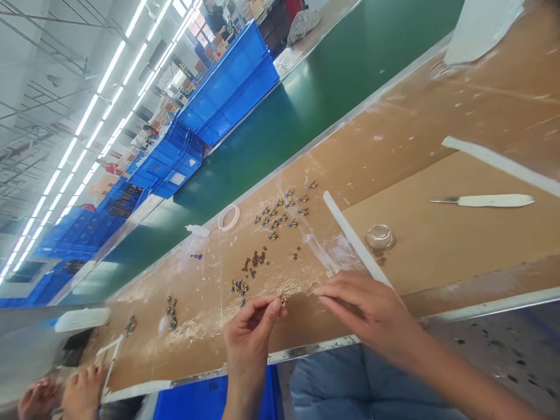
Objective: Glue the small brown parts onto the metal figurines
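Note:
My left hand [254, 326] is closed in a pinch above the brown work surface near its front edge. Between its thumb and forefinger is a small gold part [283, 299], mostly covered by the fingertips. To its right, my right hand [367, 303] has thumb and fingers pressed together; whatever may be in them is too small to make out. Just beyond my left hand lies a cluster of small blue-and-gold pieces [238, 286]. Behind that sit loose dark brown round bits [256, 259], and farther back several more blue-and-gold pieces [280, 217] stand in rows.
On the right lie a white-handled pointed tool [494, 200] and a clear round dish [380, 237]. A tape roll [228, 217] and a white bottle [198, 230] lie by the green conveyor belt [262, 146]. Blue crates [236, 87] stand beyond; another person's hands [83, 391] are lower left.

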`<state>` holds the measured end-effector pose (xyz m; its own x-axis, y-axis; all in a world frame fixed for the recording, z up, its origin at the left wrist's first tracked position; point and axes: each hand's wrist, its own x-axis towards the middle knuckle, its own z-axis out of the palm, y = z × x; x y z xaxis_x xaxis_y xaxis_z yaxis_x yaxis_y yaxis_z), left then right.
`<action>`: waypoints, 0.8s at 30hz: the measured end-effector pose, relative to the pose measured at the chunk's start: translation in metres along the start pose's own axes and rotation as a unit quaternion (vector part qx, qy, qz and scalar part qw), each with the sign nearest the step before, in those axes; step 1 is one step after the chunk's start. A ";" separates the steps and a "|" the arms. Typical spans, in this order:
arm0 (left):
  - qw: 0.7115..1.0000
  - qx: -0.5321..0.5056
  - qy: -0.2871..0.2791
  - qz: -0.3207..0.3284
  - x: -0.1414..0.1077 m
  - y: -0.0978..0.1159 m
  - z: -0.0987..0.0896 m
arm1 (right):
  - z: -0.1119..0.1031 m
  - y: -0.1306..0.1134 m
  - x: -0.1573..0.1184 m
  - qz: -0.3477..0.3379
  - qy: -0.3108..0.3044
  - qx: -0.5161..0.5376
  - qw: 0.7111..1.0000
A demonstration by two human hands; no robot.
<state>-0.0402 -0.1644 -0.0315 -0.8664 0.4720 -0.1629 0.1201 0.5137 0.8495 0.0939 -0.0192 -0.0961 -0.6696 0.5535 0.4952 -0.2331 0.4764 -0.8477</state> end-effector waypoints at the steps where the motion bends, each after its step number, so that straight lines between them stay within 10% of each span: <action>1: 1.000 -0.025 -0.009 -0.011 -0.004 0.003 0.005 | 0.000 0.000 0.000 -0.006 -0.005 0.012 1.000; 24: 0.995 -0.072 -0.060 -0.037 -0.023 0.028 0.033 | -0.001 0.001 -0.003 -0.044 -0.030 0.008 0.999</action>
<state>-0.0012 -0.1368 -0.0202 -0.8051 0.5231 -0.2797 -0.0202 0.4471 0.8942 0.0958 -0.0196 -0.0983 -0.6873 0.4683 0.5553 -0.3030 0.5099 -0.8051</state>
